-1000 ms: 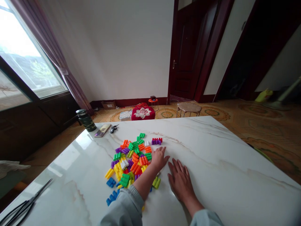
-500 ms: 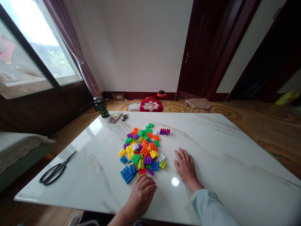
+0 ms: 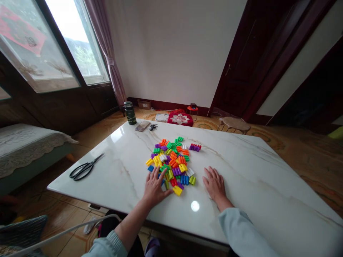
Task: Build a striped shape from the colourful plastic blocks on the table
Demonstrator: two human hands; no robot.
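A heap of colourful plastic building blocks [image 3: 173,166] lies on the white marbled table [image 3: 120,175]. Over the heap's near left edge is my left hand [image 3: 154,187], open with fingers spread, hiding some blue blocks. Its thumb points towards a yellow block [image 3: 177,190] at the front; whether they touch I cannot tell. To the right of the heap, my right hand [image 3: 215,185] rests open on the tabletop, apart from the blocks. A purple and red block piece [image 3: 195,147] sits by itself behind the heap's right side.
Black-handled scissors [image 3: 85,169] lie at the table's left. Along the back left edge are a dark green flask [image 3: 130,113], a phone [image 3: 142,126] and keys [image 3: 153,127]. Beyond the table stand a red cushioned seat [image 3: 180,119] and a round stool [image 3: 235,124].
My left hand has moved forward onto the near left of the heap and its curled fingers have spread. My right hand stays flat on the table. The camera view has shifted.
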